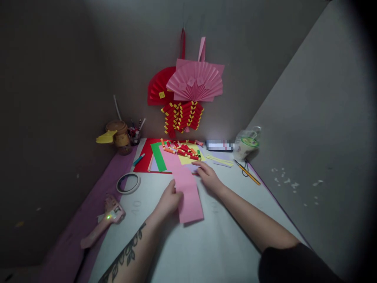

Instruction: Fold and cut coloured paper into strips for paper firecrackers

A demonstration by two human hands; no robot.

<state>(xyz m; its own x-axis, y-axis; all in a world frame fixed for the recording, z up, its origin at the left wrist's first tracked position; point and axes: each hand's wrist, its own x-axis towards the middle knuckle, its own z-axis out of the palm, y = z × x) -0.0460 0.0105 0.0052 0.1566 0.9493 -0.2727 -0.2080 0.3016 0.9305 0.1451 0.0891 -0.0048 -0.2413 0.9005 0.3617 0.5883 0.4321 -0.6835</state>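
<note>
- Closest in, the pale work surface (229, 239) runs from the bottom of the view up to the pink strip's near end; its left edge borders a purple surface (67, 243), its right edge slants along the grey wall.
- The glue gun (114, 214), a green light on it, lies across that left edge, handle pointing nearer, well apart from the left hand.
- The pink paper strip (191, 200) lies mid-surface, running lengthwise away from the person; its near end casts a thin shadow.
- The left hand (170, 199) pinches the strip's left edge, thumb on top.
- Just left and farther on, the tape roll (129, 192) lies flat by the surface's left edge.
- The right hand (210, 179) is at the strip's far right side, fingers reaching out loosely and apart; I cannot tell whether the tips touch paper.
- Near the right edge lies a yellow-handled tool (250, 176), with pale surface between it and the right forearm.
- Beyond the hands, a red sheet (145, 151), a green strip (158, 157) and small red rolls (185, 151) crowd the far edge; a blue marker (139, 159) lies on the red.
- Farthest, a bagged cup (247, 146) stands in the right corner, and a pink fan (196, 80) hangs on the wall.
</note>
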